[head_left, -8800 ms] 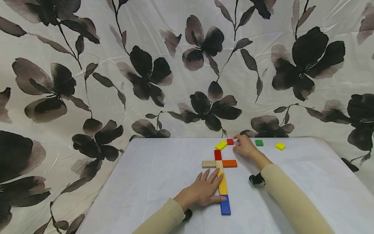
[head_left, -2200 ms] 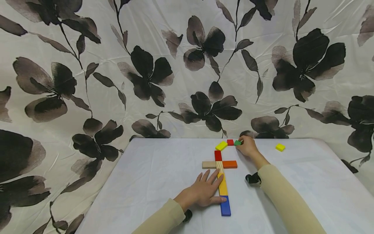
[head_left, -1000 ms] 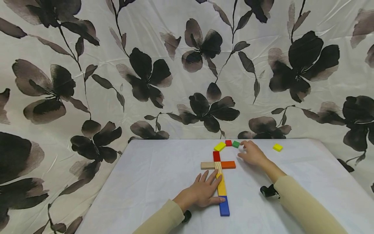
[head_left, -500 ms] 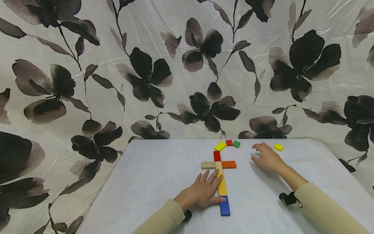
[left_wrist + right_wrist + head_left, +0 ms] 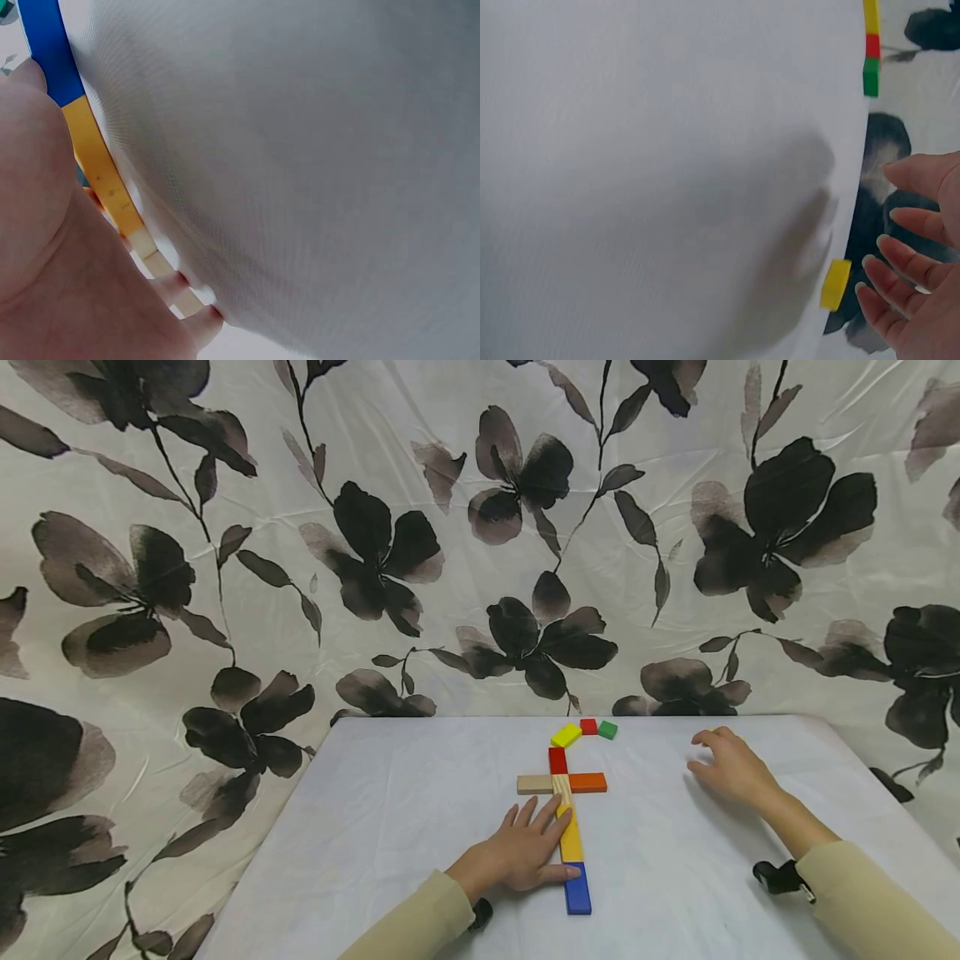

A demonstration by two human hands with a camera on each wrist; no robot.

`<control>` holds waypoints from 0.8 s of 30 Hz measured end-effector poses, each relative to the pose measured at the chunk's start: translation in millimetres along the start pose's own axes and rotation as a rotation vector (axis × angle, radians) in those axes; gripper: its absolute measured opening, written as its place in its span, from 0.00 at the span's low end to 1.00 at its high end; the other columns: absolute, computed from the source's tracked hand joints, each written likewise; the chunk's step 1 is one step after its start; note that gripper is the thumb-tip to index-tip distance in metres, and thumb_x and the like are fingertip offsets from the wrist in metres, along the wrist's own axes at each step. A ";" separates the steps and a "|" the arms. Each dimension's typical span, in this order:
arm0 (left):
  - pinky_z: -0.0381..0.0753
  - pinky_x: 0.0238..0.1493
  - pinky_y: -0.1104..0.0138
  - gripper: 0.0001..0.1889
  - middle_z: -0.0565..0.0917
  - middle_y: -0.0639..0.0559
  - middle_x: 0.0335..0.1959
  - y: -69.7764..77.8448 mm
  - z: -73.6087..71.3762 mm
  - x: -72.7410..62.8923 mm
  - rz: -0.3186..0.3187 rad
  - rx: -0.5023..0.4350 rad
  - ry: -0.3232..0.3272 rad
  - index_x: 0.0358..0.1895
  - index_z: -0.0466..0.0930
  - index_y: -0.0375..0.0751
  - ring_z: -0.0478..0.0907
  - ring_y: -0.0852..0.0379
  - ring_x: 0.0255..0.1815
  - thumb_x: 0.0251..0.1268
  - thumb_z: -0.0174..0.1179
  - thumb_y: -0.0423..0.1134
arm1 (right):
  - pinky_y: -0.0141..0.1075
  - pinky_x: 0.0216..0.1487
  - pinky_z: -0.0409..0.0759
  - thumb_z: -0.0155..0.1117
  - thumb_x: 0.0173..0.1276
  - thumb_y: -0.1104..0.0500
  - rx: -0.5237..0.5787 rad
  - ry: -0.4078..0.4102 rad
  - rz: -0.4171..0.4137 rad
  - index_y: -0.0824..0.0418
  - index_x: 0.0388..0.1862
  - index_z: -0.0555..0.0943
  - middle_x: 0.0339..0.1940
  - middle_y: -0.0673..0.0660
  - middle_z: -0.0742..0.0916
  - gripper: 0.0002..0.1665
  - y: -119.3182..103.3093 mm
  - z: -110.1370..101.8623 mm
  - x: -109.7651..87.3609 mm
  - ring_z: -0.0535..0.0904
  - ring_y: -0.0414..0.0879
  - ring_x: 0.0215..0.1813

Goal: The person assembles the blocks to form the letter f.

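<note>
My left hand lies with spread fingers across the lower column of blocks. Its thumb touches the blue block and its fingertips the long yellow-orange block. Above it, a plain wooden block and an orange block form a crossbar. A red block, a yellow block, a small red block and a green block curve up and right. At the right, my right hand hovers, fingers loosely bent, holding nothing. Near its fingertips is a separate yellow block, mostly hidden in the head view.
A white cloth covers the table, whose far edge runs just behind the upper blocks. Behind it hangs a floral curtain. A dark wrist camera sits below my right forearm.
The green block was moved left beside the small red one and let go. My right hand then moved right to the separate yellow block. My left hand has stayed in place.
</note>
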State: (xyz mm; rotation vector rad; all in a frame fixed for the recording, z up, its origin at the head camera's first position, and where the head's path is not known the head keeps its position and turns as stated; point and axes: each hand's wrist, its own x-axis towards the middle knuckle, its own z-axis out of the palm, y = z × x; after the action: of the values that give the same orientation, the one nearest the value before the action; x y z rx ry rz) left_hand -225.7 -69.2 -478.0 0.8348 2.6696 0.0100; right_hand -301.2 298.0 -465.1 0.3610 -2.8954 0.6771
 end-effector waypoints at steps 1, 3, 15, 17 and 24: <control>0.51 0.79 0.42 0.49 0.39 0.55 0.86 0.1 -0.2 -0.3 -0.001 -0.001 0.000 0.85 0.45 0.59 0.45 0.40 0.84 0.66 0.41 0.79 | 0.64 0.49 0.76 0.68 0.67 0.58 -0.001 0.003 0.005 0.75 0.56 0.78 0.51 0.75 0.78 0.25 4.0 -1.0 -0.2 0.77 0.70 0.51; 0.51 0.79 0.42 0.49 0.39 0.55 0.86 0.3 -0.4 -0.9 -0.003 -0.002 0.001 0.85 0.45 0.59 0.45 0.40 0.84 0.66 0.41 0.79 | 0.64 0.50 0.75 0.68 0.67 0.59 -0.007 0.014 0.016 0.76 0.57 0.77 0.50 0.76 0.77 0.26 12.3 -2.5 -0.4 0.77 0.71 0.50; 0.51 0.79 0.42 0.49 0.40 0.55 0.86 1.2 -1.6 -2.7 0.001 -0.008 0.005 0.85 0.45 0.59 0.45 0.40 0.84 0.67 0.42 0.79 | 0.70 0.56 0.71 0.65 0.68 0.59 0.037 0.011 0.174 0.82 0.66 0.64 0.57 0.85 0.68 0.38 43.7 -4.0 3.1 0.72 0.76 0.54; 0.51 0.79 0.42 0.49 0.40 0.55 0.86 1.3 -1.9 -2.9 0.001 -0.009 0.005 0.85 0.45 0.59 0.45 0.40 0.84 0.67 0.42 0.78 | 0.69 0.55 0.72 0.65 0.69 0.59 0.061 0.006 0.188 0.83 0.68 0.61 0.56 0.85 0.68 0.40 45.9 -3.9 5.5 0.72 0.76 0.54; 0.50 0.79 0.42 0.49 0.39 0.55 0.86 0.8 -1.7 -2.3 -0.001 -0.007 0.000 0.85 0.45 0.59 0.45 0.40 0.84 0.66 0.41 0.79 | 0.67 0.57 0.71 0.64 0.70 0.59 0.120 -0.006 0.210 0.86 0.66 0.59 0.53 0.85 0.71 0.40 51.7 -3.6 17.0 0.70 0.75 0.53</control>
State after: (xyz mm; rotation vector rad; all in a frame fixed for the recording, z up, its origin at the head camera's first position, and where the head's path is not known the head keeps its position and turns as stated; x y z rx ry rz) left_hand -224.0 -69.7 -475.6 0.8312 2.6688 0.0185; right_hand -331.0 341.2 -480.2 0.0714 -2.9318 0.8855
